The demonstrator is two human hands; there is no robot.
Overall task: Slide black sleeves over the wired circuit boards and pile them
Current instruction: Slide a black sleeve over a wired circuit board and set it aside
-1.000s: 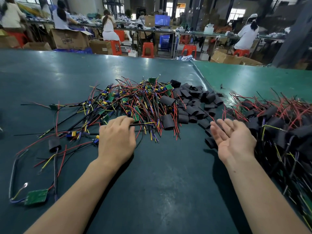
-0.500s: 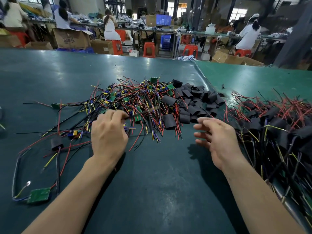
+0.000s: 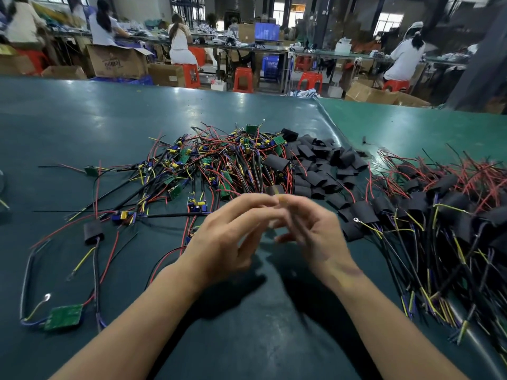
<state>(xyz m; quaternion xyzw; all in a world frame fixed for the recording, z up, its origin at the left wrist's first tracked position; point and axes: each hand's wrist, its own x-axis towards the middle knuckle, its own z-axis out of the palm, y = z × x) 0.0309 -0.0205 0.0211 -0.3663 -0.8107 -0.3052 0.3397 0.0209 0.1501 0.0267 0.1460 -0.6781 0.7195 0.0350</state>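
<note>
Left hand (image 3: 219,242) and right hand (image 3: 315,234) meet fingertip to fingertip above table (image 3: 247,338); blurred, grip unclear. Likely gathering wires; next needs loose sleeve (image 3: 277,162).

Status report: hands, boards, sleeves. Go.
Left hand and right hand meet mid-table, fingers curled; blurred, grip unclear. Bare wired boards heaped ahead, loose black sleeves beside them. Sleeved pile at right. Nothing blocking.
</note>
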